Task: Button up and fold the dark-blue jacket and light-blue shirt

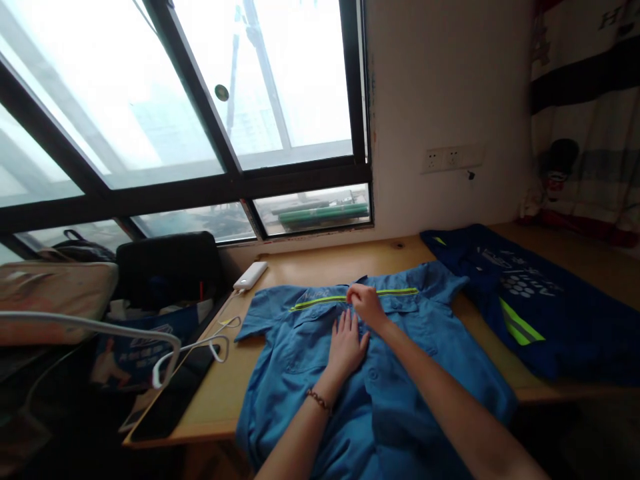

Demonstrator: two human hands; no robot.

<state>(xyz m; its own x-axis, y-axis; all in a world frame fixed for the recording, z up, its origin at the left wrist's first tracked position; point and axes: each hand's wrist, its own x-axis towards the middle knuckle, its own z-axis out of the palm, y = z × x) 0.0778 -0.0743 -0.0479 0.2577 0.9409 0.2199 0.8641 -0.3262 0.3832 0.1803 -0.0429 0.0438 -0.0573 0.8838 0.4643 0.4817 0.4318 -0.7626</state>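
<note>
A light blue short-sleeved work shirt (420,347) with a yellow-green reflective stripe lies spread face up on the wooden table (320,263), its hem hanging over the near edge. My left hand (346,345) rests flat on the shirt's chest, fingers stretched out and together. My right hand (366,303) is just beyond it, fingers pinched on the shirt's front placket near the stripe.
A darker blue garment (545,300) with white print and reflective stripes lies at the table's right. A white power bank (251,275) with a cable sits at the back left. A white hanger (165,347), bags and a black case (167,267) stand left of the table under the window.
</note>
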